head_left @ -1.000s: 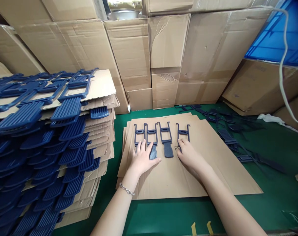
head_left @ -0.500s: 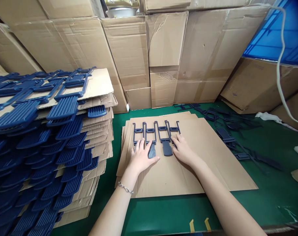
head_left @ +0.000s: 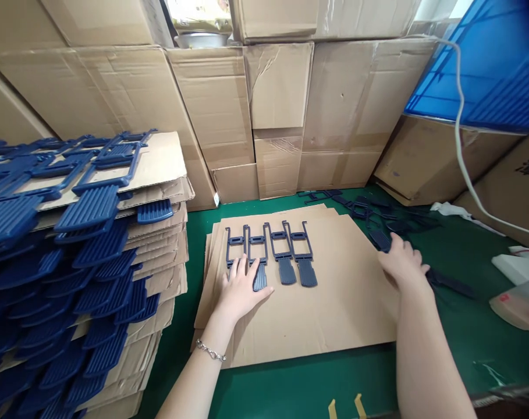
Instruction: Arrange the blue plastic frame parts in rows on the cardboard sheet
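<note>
Side by side on a cardboard sheet (head_left: 308,326) lies a row of dark blue plastic frames (head_left: 290,235) with ribbed paddle-shaped ends. My left hand (head_left: 240,291) rests over the two leftmost frames with its fingers spread, covering part of their ribbed ends. The ribbed paddle (head_left: 308,272) of the rightmost frame is uncovered. At the sheet's right edge, my right hand (head_left: 404,262) reaches over loose dark plastic parts (head_left: 380,238), its fingers apart and slightly bent. Whether its fingertips touch a part is hard to make out.
At left rises a tall stack of cardboard layers (head_left: 159,244) with blue frames between them. Cardboard boxes (head_left: 277,87) wall off the back. More loose parts (head_left: 364,206) lie on the green table (head_left: 255,396). A white cable (head_left: 460,116) hangs at right, beside a blue crate (head_left: 478,75).
My right hand has left the rightmost frame and moved right to the loose parts. My left hand stays on the left frames. The view has shifted slightly to the right.
</note>
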The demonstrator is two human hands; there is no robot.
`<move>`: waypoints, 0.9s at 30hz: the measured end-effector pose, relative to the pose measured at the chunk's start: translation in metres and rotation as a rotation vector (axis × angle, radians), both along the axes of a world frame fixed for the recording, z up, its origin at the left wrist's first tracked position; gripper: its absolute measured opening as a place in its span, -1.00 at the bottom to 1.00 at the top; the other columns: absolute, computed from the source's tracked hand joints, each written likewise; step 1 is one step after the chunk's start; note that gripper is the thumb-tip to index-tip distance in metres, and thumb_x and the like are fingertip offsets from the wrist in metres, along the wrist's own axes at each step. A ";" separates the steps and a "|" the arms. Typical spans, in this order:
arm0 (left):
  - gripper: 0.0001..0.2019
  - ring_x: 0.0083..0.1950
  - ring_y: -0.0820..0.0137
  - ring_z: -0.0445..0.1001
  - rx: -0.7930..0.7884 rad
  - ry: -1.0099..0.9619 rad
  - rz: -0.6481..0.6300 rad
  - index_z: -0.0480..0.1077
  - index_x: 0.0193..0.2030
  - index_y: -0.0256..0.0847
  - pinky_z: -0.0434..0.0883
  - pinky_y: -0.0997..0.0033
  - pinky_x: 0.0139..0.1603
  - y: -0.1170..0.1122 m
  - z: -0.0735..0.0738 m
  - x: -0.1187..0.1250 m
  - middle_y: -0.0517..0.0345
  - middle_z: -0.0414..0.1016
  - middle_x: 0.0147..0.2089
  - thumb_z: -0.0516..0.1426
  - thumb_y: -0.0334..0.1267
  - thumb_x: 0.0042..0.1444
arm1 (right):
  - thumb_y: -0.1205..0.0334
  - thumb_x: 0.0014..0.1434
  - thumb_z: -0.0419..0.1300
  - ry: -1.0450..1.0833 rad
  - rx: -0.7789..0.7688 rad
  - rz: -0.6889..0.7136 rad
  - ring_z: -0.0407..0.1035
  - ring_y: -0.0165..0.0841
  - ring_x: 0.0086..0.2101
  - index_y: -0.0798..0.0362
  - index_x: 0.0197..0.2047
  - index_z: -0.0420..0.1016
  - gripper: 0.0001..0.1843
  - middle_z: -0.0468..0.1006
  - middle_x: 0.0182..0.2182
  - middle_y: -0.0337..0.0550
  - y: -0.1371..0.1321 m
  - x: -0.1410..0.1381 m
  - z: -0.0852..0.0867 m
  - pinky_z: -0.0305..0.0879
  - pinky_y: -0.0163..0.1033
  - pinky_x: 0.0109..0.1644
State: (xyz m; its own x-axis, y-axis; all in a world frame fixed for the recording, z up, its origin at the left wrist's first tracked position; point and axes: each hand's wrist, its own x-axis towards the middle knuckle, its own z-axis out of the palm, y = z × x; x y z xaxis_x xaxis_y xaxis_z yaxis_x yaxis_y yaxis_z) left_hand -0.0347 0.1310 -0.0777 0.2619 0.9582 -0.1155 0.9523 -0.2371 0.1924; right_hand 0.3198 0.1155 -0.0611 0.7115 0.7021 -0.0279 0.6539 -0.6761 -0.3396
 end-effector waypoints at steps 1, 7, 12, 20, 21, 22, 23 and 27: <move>-0.19 0.35 0.12 -0.39 0.005 0.002 0.001 -0.16 0.33 -0.01 -0.17 -0.14 0.20 0.000 0.000 0.000 0.06 -0.40 0.36 -0.13 0.32 -0.01 | 0.14 0.11 -0.09 0.069 -0.023 -0.098 -0.13 0.07 0.13 0.05 0.32 -0.19 -0.28 -0.01 0.18 0.08 -0.002 0.012 -0.002 -0.09 0.27 0.06; -0.19 0.34 0.12 -0.37 0.017 0.018 -0.001 -0.16 0.33 -0.02 -0.15 -0.14 0.20 0.001 0.000 0.001 0.06 -0.38 0.36 -0.14 0.32 0.00 | 0.26 0.09 -0.08 0.183 -0.127 -0.234 -0.10 0.07 0.11 0.20 0.27 0.02 -0.34 0.03 0.15 0.21 -0.008 0.040 -0.011 -0.12 0.25 0.06; -0.19 0.35 0.12 -0.40 0.005 0.037 -0.004 -0.18 0.33 0.00 -0.14 -0.15 0.19 0.000 0.004 0.002 0.08 -0.41 0.36 -0.16 0.33 -0.01 | 0.23 0.08 -0.07 0.187 -0.123 -0.211 -0.08 0.21 0.07 0.31 0.10 0.29 -0.46 0.20 -0.01 0.39 -0.010 0.040 -0.007 -0.22 0.32 0.00; -0.18 0.34 0.12 -0.38 0.012 0.028 -0.008 -0.19 0.33 -0.01 -0.11 -0.14 0.19 0.001 0.000 0.001 0.07 -0.39 0.36 -0.16 0.34 -0.01 | 0.27 0.19 -0.19 -0.111 0.294 -0.260 0.16 0.10 -0.06 0.42 -0.03 0.31 -0.54 0.28 -0.11 0.37 -0.020 0.019 0.018 -0.21 0.22 0.08; -0.18 0.34 0.11 -0.35 0.016 0.017 -0.011 -0.18 0.33 -0.02 -0.09 -0.13 0.19 0.000 0.000 0.001 0.07 -0.39 0.36 -0.15 0.33 -0.01 | 0.27 0.21 -0.20 -0.177 0.382 -0.248 0.17 0.06 -0.06 0.44 -0.03 0.30 -0.54 0.27 -0.10 0.35 -0.019 0.012 0.023 -0.15 0.16 0.10; -0.18 0.34 0.10 -0.32 0.027 0.005 -0.016 -0.17 0.33 -0.03 -0.07 -0.12 0.19 0.000 0.000 0.001 0.07 -0.39 0.36 -0.13 0.32 -0.02 | 0.25 0.22 -0.20 -0.238 0.465 -0.212 0.17 0.01 -0.06 0.44 -0.05 0.30 -0.54 0.27 -0.10 0.34 -0.016 0.004 0.028 -0.08 0.10 0.09; -0.18 0.34 0.09 -0.27 0.049 -0.004 -0.021 -0.16 0.33 -0.04 -0.06 -0.14 0.19 -0.001 0.001 0.001 0.07 -0.39 0.36 -0.10 0.31 -0.02 | 0.24 0.22 -0.20 -0.290 0.538 -0.159 0.17 -0.03 -0.06 0.43 -0.07 0.30 -0.55 0.28 -0.11 0.32 -0.013 -0.005 0.031 0.01 0.03 0.07; -0.16 0.31 0.05 -0.15 0.227 -0.086 -0.073 -0.17 0.33 -0.08 -0.26 -0.28 0.17 -0.004 0.012 0.005 0.06 -0.43 0.35 0.06 0.17 -0.03 | 0.31 0.18 -0.14 -0.490 0.834 0.201 0.23 -0.22 -0.23 0.25 -0.19 0.34 -0.71 0.36 -0.30 0.11 -0.001 -0.059 0.033 0.20 -0.16 -0.14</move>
State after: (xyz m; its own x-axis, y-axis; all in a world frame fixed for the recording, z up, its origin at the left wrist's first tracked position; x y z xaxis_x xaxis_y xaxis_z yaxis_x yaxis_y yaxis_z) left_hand -0.0296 0.1266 -0.0656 0.3307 0.9353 0.1260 0.9135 -0.3508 0.2059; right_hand 0.2613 0.1146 -0.0284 0.3780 0.4720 0.7965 0.9257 -0.2045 -0.3181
